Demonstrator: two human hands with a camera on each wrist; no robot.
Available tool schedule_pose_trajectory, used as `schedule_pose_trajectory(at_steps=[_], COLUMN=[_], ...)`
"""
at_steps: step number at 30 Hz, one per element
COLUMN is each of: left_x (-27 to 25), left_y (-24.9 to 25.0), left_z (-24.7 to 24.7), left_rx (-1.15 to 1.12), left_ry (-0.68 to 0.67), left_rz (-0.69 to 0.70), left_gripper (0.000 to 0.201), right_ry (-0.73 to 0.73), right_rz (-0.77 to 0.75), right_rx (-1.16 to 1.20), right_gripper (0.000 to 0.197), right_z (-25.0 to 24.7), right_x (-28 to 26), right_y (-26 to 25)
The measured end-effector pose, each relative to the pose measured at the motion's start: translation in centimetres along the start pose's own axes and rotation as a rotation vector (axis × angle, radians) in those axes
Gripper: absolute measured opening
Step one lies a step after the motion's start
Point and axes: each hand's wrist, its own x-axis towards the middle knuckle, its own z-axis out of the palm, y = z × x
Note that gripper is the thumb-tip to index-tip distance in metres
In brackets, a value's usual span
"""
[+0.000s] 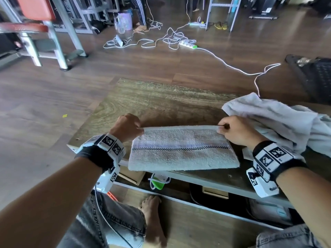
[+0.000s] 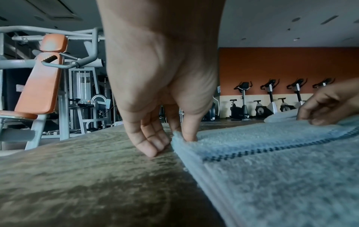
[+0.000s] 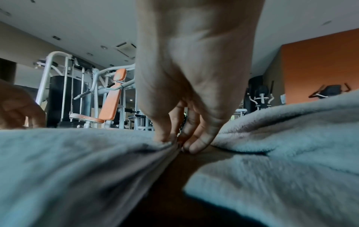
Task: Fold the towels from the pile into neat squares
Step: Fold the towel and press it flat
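Note:
A pale towel [image 1: 182, 149] with a dark checked stripe lies folded into a long band on the wooden table [image 1: 161, 102], its near edge at the table's front. My left hand [image 1: 128, 127] pinches its far left corner [image 2: 177, 140], thumb on top. My right hand [image 1: 232, 130] pinches the far right corner [image 3: 167, 143]. A crumpled pile of pale towels [image 1: 279, 120] sits just right of my right hand, seen up close in the right wrist view [image 3: 287, 130].
The table's far half is bare wood. Under the front edge a shelf holds a green-and-white item [image 1: 158, 181] and boxes. My bare foot [image 1: 152, 219] is below. White cables and a power strip [image 1: 188, 44] lie on the floor; a gym machine [image 1: 44, 29] stands far left.

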Motion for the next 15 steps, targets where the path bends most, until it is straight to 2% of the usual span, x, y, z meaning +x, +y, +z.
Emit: schedule_pose_trajectory(at_steps=[3,7,10,13,15], left_x=[0.0,-0.3,-1.3,-2.3,-3.5], left_y=[0.3,1.7,3.6,4.1,3.9], left_z=[-0.6,-2.5,-5.3,-7.4,-7.7], left_rx=[0.054,0.017,0.006,-0.122,-0.185], left_ry=[-0.044,0.015,0.189,0.434,0.516], left_rz=[0.009,0.057,0.121,0.172,0.202], left_gripper=[0.014,0.008,0.007,0.008,0.008], right_ry=[-0.049,0.027,0.177,0.426,0.532], right_rz=[0.025,0.006,-0.025,-0.052,-0.097], right_rx=[-0.045,-0.048,0.021,0.099,0.152], right_gripper=[0.01,0.011,0.02,0.011,0.008], right_z=[-0.6,-2.2,-4.2,-6.3,-7.1], right_x=[-0.2,-0.5,-1.0,-2.5,-4.2], right_y=[-0.3,-1.0,-1.7,-2.7,-3.3])
